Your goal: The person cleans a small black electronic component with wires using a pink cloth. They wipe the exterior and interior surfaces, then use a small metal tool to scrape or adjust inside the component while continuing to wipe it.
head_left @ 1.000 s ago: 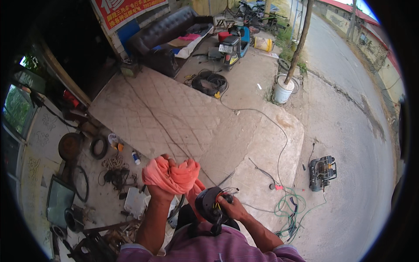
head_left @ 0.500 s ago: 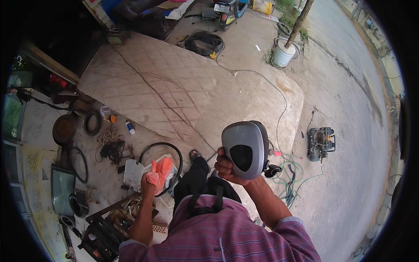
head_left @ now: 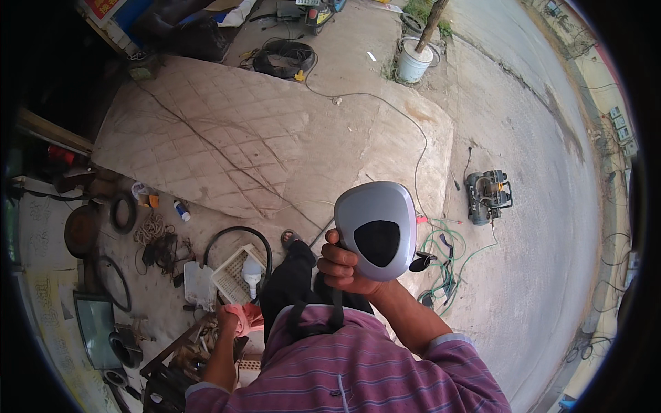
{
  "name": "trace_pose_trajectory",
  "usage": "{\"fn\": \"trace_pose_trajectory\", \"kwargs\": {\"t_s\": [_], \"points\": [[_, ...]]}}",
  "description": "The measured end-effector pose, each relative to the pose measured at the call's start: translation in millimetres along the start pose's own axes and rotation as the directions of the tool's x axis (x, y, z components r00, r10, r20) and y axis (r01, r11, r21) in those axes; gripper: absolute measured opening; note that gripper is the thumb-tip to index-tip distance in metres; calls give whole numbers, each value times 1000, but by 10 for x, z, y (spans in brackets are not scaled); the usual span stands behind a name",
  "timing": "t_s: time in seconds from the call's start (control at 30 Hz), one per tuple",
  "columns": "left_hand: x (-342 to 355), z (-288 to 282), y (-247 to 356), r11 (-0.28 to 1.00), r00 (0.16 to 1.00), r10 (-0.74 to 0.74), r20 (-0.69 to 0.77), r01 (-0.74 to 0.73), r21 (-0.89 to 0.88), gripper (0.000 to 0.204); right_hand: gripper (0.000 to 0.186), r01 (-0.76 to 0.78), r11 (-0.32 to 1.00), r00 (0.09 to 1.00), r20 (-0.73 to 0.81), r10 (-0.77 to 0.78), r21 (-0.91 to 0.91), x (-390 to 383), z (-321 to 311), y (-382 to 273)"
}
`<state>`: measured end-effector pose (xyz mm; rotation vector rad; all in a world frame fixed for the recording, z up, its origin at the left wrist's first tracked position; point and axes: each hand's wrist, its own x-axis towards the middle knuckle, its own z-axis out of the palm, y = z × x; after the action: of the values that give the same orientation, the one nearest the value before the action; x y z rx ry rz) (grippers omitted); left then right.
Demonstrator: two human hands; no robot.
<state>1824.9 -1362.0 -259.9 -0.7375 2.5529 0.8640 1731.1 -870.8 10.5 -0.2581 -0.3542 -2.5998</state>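
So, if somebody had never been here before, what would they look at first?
Probably the big silver shell with its dark panel, held up in the right grip near the middle of the picture. Next might come the pink cloth bunched in the left grip, below and left of the shell. After that, maybe the dark machine standing over toward the right.

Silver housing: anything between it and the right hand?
Nothing visible: the bare right hand holds the silver housing directly at its lower-left edge. The pink cloth is apart from it, in the left hand.
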Motion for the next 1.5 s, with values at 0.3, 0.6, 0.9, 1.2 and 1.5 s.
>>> {"fn": "trace_pose_trajectory", "kwargs": {"t_s": [0.3,0.6,0.9,1.2,1.5], "points": [[-123,57,200,979,982,-140,128,157,-130,26,51,43,996,998,-38,-40,84,72,37,-31],[-316,-409,1766,802,950,305,64,-219,-556,42,51,87,994,978,-198,-73,64,47,-113,-106],[-1576,-815,4440,87,120,990,-70,-927,-365,55,41,-76,603,949,-242,-200,-794,114,-547,-48],[-1415,-641,5172,-70,-43,993,-107,-961,-267,41,38,-95,741,839,-454,-300,-664,-293,-695,-14],[-1636,-444,5097,-17,-1,997,-77,-978,-208,47,26,-196,612,798,-487,-354,-766,-396,-714,-35]]}}
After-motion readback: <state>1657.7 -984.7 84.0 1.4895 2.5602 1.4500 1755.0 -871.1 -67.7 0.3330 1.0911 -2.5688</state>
